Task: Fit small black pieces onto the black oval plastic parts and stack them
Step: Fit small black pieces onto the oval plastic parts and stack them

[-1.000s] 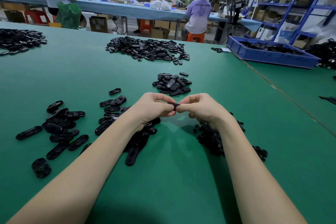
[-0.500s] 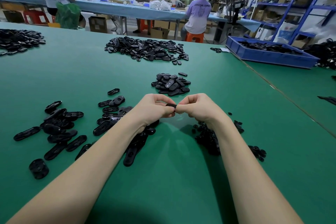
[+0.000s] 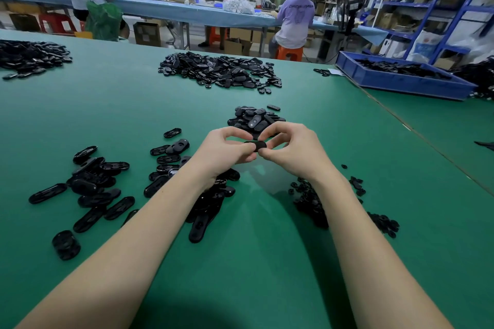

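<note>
Fingers (image 3: 247, 155) of both hands pinched on one black oval plastic part (image 3: 256, 145) above the tabletop (image 3: 267, 262). Looks light, stiff, slick (probably): best gripped by the rim ends.

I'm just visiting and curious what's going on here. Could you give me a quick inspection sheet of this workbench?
Surface: green table, flat.
Job's things: one black oval part held between both hands; loose oval parts at left; small black pieces at right; finished stack just beyond the hands.
Clutter: larger heap farther back; blue bin far right.
Grippers: left hand and right hand pinch the part.
Cables: nothing seen.
Surroundings: other workers at a blue bench; shelving.
</note>
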`<state>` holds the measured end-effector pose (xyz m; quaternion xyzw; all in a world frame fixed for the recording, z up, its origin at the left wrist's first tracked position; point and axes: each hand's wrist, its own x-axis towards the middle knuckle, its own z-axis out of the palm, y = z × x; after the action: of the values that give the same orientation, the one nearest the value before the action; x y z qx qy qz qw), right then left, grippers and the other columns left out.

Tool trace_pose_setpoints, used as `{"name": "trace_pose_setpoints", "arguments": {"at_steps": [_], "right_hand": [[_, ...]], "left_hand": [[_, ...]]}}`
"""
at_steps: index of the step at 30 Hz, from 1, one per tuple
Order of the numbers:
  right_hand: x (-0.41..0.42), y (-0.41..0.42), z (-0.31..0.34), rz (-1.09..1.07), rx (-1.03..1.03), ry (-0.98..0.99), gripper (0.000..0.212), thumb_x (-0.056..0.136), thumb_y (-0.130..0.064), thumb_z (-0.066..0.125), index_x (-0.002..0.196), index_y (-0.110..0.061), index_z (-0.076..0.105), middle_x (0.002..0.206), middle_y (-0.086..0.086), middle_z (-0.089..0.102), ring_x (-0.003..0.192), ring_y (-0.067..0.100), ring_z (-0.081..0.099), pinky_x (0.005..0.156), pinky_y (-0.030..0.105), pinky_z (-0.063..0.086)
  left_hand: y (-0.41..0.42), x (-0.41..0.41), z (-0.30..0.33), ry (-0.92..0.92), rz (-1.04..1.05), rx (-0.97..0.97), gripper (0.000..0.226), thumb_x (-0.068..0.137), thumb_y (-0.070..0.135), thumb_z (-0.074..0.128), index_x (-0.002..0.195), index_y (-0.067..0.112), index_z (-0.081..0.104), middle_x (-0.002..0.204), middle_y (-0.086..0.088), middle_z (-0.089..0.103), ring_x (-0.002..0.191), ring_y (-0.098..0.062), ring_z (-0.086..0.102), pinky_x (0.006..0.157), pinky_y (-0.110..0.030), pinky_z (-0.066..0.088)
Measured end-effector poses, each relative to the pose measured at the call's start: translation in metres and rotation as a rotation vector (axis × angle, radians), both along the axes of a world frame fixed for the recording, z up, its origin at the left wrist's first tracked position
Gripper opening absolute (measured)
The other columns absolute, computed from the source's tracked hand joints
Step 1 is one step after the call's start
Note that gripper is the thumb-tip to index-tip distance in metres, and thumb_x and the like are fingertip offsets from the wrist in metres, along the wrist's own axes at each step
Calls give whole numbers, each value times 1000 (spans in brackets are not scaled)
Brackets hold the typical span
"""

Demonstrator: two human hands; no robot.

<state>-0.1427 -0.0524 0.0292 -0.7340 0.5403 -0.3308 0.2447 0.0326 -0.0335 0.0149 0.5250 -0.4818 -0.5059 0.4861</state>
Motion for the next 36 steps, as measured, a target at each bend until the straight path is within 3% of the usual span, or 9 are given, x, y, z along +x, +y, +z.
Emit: {"name": "trace_pose_setpoints", "arguments": {"at_steps": [3, 6, 12, 20, 24, 26, 30, 34, 36], "right_hand": [[8, -4, -3, -72, -93, 122, 12, 77, -38, 77, 87, -39, 70, 74, -28, 69, 60, -9, 57, 56, 23, 39], [12, -18, -5, -203, -110, 81, 14, 78, -47, 76, 87, -37, 72, 71, -26, 69, 69, -11, 60, 56, 20, 37], [22, -71, 5, -437, -61, 53, 20, 83, -51, 73, 92, -33, 79, 91, -11, 75, 95, 18, 68, 72, 25, 40], [45, -116, 7, -462, 8, 222, 23, 86, -48, 73, 99, -30, 79, 106, -3, 76, 102, 24, 68, 74, 26, 43], [49, -111, 0, -463, -3, 209, 31, 86, -51, 70, 109, -30, 73, 110, -4, 73, 108, 23, 66, 75, 27, 39], [46, -101, 2, -451, -25, 155, 32, 87, -51, 68, 111, -30, 71, 105, -7, 71, 106, 22, 66, 74, 27, 39], [34, -65, 5, -262, 88, 85, 14, 84, -43, 68, 84, -30, 74, 84, -14, 73, 88, 13, 66, 67, 27, 47], [27, -23, 1, 50, 276, 211, 16, 85, -38, 73, 75, -27, 78, 73, -11, 76, 60, 4, 58, 63, 23, 46], [28, -10, -2, 118, 339, 256, 16, 82, -42, 77, 77, -27, 78, 75, -10, 76, 62, 4, 59, 66, 24, 47]], "left_hand": [[-2, 1, 2, 53, 34, 11, 16, 91, 4, 67, 107, 7, 68, 91, -13, 77, 85, -24, 76, 92, -31, 58], [-6, 6, 7, 47, 92, -23, 8, 93, 7, 66, 101, 8, 68, 94, -11, 71, 81, -20, 73, 83, -24, 60], [-9, 19, 10, 77, 85, 38, 7, 96, 14, 66, 102, 10, 68, 117, -15, 69, 82, -17, 72, 74, -20, 61], [-9, 17, 4, 56, 59, 58, 3, 96, 13, 65, 94, 12, 68, 110, -14, 72, 83, -17, 71, 79, -21, 60], [-11, 20, 3, 56, 56, 54, 4, 95, 14, 66, 93, 13, 69, 103, -8, 73, 81, -15, 71, 82, -23, 60], [-11, 21, 3, 43, 52, 51, 4, 95, 15, 65, 94, 13, 69, 102, -7, 73, 80, -15, 71, 80, -23, 60], [-11, 19, 2, -17, 50, 42, 6, 95, 16, 64, 95, 14, 69, 101, -5, 73, 74, -13, 68, 72, -22, 58], [-9, 15, 3, -88, 46, 14, 7, 95, 15, 63, 92, 14, 70, 103, -8, 74, 75, -13, 68, 73, -25, 58], [-7, 14, 3, -118, 47, 2, 8, 95, 15, 63, 89, 16, 70, 99, -5, 74, 72, -12, 68, 69, -23, 58]]}}
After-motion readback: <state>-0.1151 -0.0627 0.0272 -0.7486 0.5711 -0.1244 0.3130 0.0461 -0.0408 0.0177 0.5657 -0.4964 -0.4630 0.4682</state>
